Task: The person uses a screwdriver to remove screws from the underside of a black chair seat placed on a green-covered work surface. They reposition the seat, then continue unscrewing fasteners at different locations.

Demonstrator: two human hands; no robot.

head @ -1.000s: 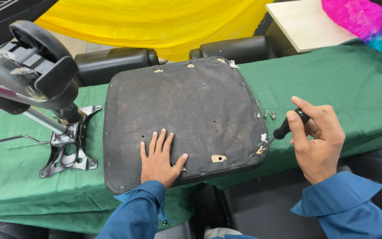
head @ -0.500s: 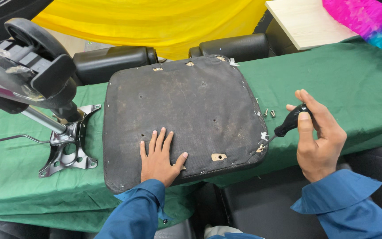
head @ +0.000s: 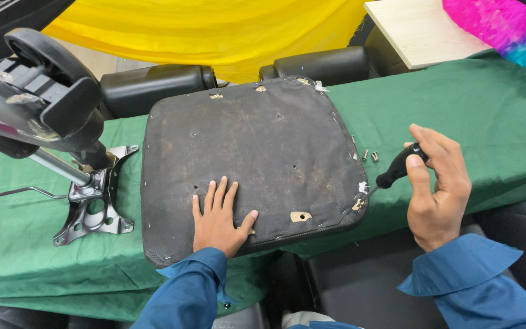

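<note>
Seat pan: the worn, dark grey, square fabric-covered chair seat pan (head: 251, 164) is lying underside-up in the middle of the green cloth-covered table (head: 470, 116), with one corner pointing toward 4 o'clock.
Left fingers: the left hand (head: 219, 220) is pressing flat on the pan near its 6 o'clock edge, fingers spread and gripping nothing.
Right fingers: the right hand (head: 436, 186) is wrapping closed around the black-handled screwdriver (head: 397, 172), thumb lying along the handle.
Tool tip: the shaft is slanting down toward 8 o'clock, and the tip is touching or sitting just beside the small metal bracket (head: 358, 204) at the pan's 4 o'clock corner; which of the two I cannot tell.
Nearby hardware: two small silver screws (head: 369, 156) are lying on the cloth at 12 o'clock from the tool handle, just beside the pan's edge.
Farther out: the silver metal tilt plate with lever (head: 92, 204) is sitting at 9 o'clock from the pan, joined to the black wheeled chair base (head: 44, 103) tipped on its side.
Step in hand: judging by the pose, the person is working a fastener at that corner while steadying the pan.
Next move: it seems to be calling for the tip seated squarely, with firm downward pressure from the left hand.
</note>
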